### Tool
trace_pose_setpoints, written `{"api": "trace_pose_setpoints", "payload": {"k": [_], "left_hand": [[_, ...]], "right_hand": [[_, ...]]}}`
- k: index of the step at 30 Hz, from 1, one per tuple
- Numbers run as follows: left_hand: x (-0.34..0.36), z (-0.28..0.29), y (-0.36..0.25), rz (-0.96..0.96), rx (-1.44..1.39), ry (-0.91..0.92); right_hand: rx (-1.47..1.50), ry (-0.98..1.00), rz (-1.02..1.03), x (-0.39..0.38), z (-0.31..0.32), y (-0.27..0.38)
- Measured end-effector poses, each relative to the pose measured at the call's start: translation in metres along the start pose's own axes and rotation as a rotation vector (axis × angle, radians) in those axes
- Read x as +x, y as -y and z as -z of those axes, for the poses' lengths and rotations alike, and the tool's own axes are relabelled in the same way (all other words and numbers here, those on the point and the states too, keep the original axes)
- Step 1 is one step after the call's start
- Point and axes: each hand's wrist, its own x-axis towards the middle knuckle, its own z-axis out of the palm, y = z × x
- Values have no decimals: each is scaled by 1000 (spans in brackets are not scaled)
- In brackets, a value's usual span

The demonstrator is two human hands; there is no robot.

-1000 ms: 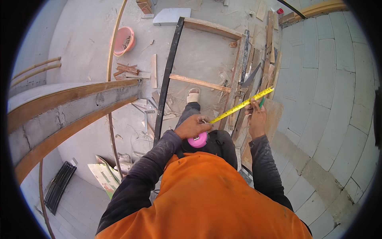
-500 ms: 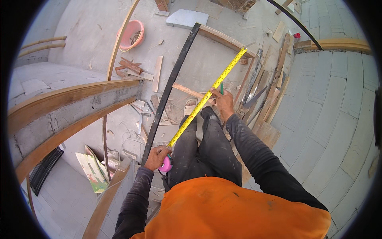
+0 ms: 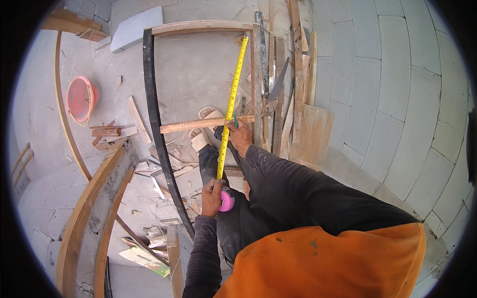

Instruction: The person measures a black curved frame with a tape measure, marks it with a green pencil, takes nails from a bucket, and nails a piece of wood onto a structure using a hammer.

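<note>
My left hand (image 3: 212,197) is closed around a round pink tape measure (image 3: 226,200), just above my left thigh. Its yellow blade (image 3: 231,107) runs out away from me, the far end by the upper right corner of a wooden frame. My right hand (image 3: 240,137) pinches the blade partway along, close to the frame's reddish crossbar (image 3: 208,124). Between the same fingers pokes a thin green stick (image 3: 235,120), perhaps a pencil. The frame has a long dark bar (image 3: 155,107) on the left and a brown far rail (image 3: 203,27). My sandalled feet are by the crossbar.
A handsaw (image 3: 278,87) lies on several boards (image 3: 299,69) at the right, along a grey block wall (image 3: 397,99). To the left are a pink bucket (image 3: 79,102), wood scraps and a wood-edged wall end (image 3: 94,218). A pale slab (image 3: 136,29) lies far left.
My view has swung to the right. The tape blade now points more nearly straight ahead, its end at the frame's far right corner. Both hands keep their grip.
</note>
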Motion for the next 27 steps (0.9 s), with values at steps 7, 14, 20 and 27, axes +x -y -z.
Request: {"api": "trace_pose_setpoints", "payload": {"k": [7, 14, 20, 27], "left_hand": [[106, -94, 30, -126, 267, 101], [195, -189, 81, -22, 140, 108], [246, -227, 103, -12, 89, 116], [256, -242, 120, 149, -35, 189]], "right_hand": [[23, -99, 45, 78, 78, -5], [-347, -171, 155, 166, 126, -44], [-408, -129, 150, 209, 153, -67], [-538, -173, 192, 221, 167, -88]]}}
